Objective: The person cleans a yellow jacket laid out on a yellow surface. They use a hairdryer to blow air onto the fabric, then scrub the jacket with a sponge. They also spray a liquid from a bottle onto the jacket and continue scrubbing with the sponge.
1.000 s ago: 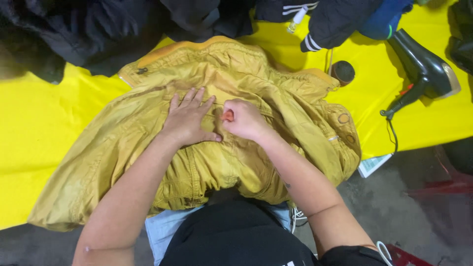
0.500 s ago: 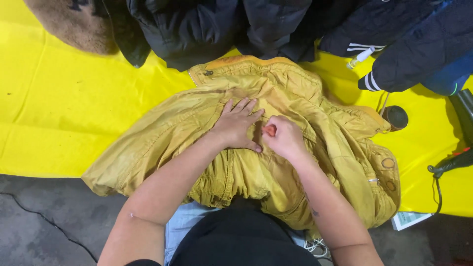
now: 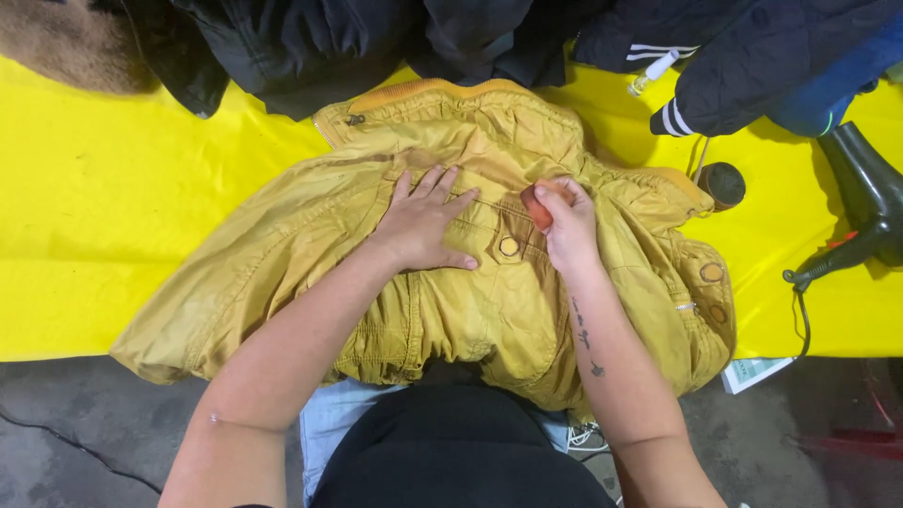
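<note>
1. Jacket (image 3: 470,301), mustard yellow, lies over the near edge of the yellow table cover (image 3: 103,216).
2. Left hand (image 3: 423,224) presses flat on it, fingers spread.
3. Right hand (image 3: 566,221) pinches a small reddish thing (image 3: 539,209), maybe a sponge.

surface: yellow sheet (image 3: 113,216) over the table | centre: mustard jacket (image 3: 470,292) spread flat | far edge: dark clothes (image 3: 376,38), brown furry item (image 3: 66,42) | right: hair dryer (image 3: 861,193), small round brown object (image 3: 722,184), paper (image 3: 752,373) at the near edge
</note>
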